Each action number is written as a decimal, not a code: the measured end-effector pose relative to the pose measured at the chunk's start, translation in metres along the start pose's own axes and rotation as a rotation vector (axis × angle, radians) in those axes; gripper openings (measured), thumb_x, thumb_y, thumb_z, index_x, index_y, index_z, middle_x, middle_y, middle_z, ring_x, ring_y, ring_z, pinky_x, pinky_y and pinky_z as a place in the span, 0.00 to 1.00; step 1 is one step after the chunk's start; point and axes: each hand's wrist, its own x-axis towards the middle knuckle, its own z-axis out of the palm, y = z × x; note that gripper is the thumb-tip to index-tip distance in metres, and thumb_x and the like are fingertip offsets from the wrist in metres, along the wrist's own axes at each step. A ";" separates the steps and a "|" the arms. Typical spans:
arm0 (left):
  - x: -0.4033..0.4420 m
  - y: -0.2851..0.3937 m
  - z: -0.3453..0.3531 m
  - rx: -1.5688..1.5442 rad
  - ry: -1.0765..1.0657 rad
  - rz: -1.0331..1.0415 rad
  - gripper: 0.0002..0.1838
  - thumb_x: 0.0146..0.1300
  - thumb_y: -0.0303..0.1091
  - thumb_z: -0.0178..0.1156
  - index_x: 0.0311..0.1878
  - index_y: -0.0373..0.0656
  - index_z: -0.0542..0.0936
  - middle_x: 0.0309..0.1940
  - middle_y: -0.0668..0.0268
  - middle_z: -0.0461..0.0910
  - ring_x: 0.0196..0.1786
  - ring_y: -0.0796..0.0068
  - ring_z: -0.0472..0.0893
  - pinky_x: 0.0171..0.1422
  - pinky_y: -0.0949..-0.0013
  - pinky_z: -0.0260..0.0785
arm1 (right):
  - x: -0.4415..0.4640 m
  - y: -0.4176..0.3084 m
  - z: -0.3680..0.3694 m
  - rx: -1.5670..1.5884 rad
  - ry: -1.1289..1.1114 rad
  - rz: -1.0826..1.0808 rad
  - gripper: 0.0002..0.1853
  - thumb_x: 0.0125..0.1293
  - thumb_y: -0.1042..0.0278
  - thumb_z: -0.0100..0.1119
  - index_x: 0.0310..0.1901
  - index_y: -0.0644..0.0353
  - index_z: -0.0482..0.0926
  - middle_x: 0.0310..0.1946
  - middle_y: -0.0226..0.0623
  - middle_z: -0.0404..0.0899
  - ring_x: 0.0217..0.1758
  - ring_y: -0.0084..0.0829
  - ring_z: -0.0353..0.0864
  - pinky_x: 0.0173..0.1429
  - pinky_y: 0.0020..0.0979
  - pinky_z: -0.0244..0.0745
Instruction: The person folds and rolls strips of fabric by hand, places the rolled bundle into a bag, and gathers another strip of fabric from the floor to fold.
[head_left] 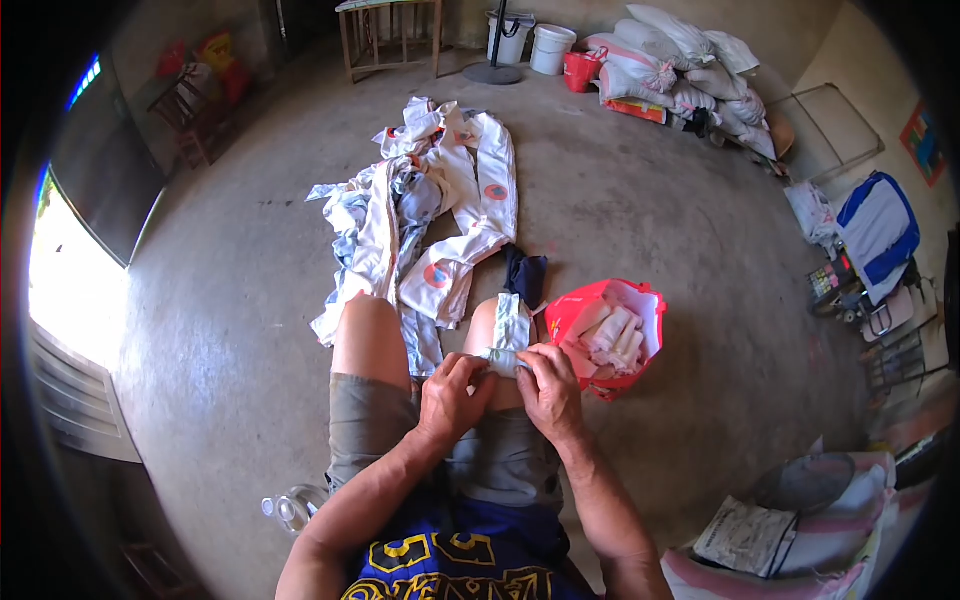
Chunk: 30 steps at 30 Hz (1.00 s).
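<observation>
A strip of pale cloth lies over my right thigh, its near end rolled up between my hands. My left hand is closed on the left end of the roll, and my right hand pinches its right end. Beside my right knee stands an open red bag with several white rolls inside. Past my knees a heap of white and printed cloth spreads over the floor. A dark blue cloth lies just beyond my right knee.
Stuffed sacks are piled at the back right, near white buckets and a wooden stand. A blue and white chair is at the right wall. More sacks lie at the lower right. Clear plastic sits at the lower left.
</observation>
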 end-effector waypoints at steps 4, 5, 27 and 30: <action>0.005 -0.003 0.002 -0.016 -0.019 -0.084 0.11 0.61 0.26 0.71 0.46 0.38 0.85 0.36 0.57 0.88 0.39 0.61 0.91 0.43 0.61 0.83 | 0.001 -0.002 -0.002 -0.004 -0.008 0.012 0.12 0.69 0.74 0.69 0.52 0.62 0.84 0.50 0.41 0.80 0.53 0.47 0.82 0.57 0.45 0.80; 0.005 -0.002 0.002 -0.002 -0.017 -0.111 0.10 0.62 0.26 0.70 0.46 0.38 0.85 0.35 0.57 0.88 0.38 0.61 0.91 0.43 0.61 0.83 | 0.001 -0.003 -0.002 -0.008 -0.009 0.012 0.12 0.69 0.74 0.69 0.52 0.62 0.84 0.50 0.41 0.80 0.53 0.47 0.82 0.57 0.45 0.80; 0.027 -0.012 0.004 0.064 -0.120 -0.269 0.11 0.62 0.31 0.67 0.46 0.37 0.84 0.36 0.52 0.89 0.40 0.50 0.89 0.48 0.53 0.81 | -0.002 -0.001 0.001 -0.015 0.034 0.011 0.12 0.67 0.74 0.70 0.51 0.62 0.84 0.49 0.40 0.80 0.51 0.47 0.82 0.55 0.44 0.80; 0.020 -0.008 -0.002 0.150 -0.020 0.027 0.13 0.60 0.27 0.66 0.49 0.39 0.84 0.48 0.53 0.87 0.50 0.52 0.88 0.54 0.53 0.81 | -0.003 0.002 0.001 -0.020 0.028 0.009 0.12 0.67 0.74 0.70 0.51 0.62 0.84 0.49 0.40 0.80 0.51 0.47 0.82 0.56 0.45 0.80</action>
